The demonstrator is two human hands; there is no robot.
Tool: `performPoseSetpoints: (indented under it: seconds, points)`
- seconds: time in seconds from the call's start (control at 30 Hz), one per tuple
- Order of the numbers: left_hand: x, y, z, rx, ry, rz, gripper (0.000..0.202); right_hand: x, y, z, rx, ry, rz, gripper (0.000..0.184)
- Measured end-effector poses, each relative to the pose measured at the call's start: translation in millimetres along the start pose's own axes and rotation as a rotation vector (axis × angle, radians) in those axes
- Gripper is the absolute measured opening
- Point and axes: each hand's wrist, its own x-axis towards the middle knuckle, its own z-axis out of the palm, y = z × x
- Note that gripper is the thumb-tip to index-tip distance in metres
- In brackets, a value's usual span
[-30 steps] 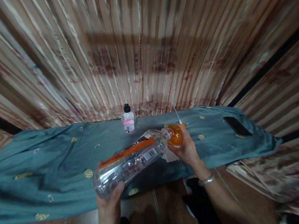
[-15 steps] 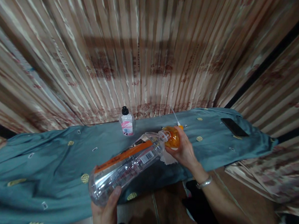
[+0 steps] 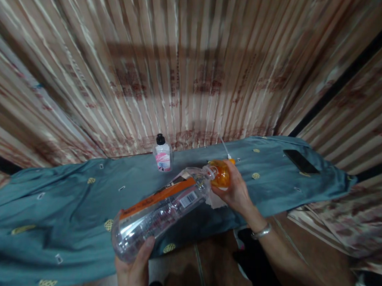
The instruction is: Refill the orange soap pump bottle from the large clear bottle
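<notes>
My left hand (image 3: 133,265) is wrapped round the base of a large clear plastic bottle (image 3: 159,214) with an orange label and a barcode. The bottle is tilted, its neck lower in depth unclear but pointing right. Its mouth meets the mouth of a small bottle (image 3: 219,174) with orange liquid, which my right hand (image 3: 235,190) grips. Beneath the two necks lies a crumpled white tissue (image 3: 215,200), partly hidden. Behind my right hand a white pump tube with an orange head (image 3: 230,158) rests on the cloth, partly covered.
A clear bottle with a black cap and pink label (image 3: 162,155) stands at the back of the teal patterned cloth (image 3: 68,202). A black phone (image 3: 300,161) lies at the right. Pleated curtains (image 3: 180,74) hang behind and on both sides.
Both hands keep their holds, and the two bottles stay mouth to mouth. The large bottle's base has shifted very slightly left; the view has moved a little.
</notes>
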Motion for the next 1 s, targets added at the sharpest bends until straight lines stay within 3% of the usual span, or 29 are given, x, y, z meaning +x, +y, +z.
performPoseSetpoints:
  seconds: [0.1, 0.43, 0.7, 1.0]
  points:
    - [0.1, 2.5, 0.6, -0.081, 0.007, -0.080, 0.094, -0.3, 0.0, -0.4, 0.002, -0.007, 0.006, 0.087]
    - [-0.9, 6.7, 2.2, -0.067, 0.034, -0.118, 0.103, -1.0, -0.2, -0.3, 0.013, -0.004, 0.010, 0.087]
    - [-2.0, 9.9, 3.9, -0.014, 0.039, -0.081, 0.096, -1.6, 0.9, 0.1, 0.018, -0.015, 0.021, 0.088]
    - [0.2, 9.0, 7.6, -0.150, 0.030, -0.128, 0.096, 0.4, -1.5, 0.1, 0.026, 0.013, 0.001, 0.087]
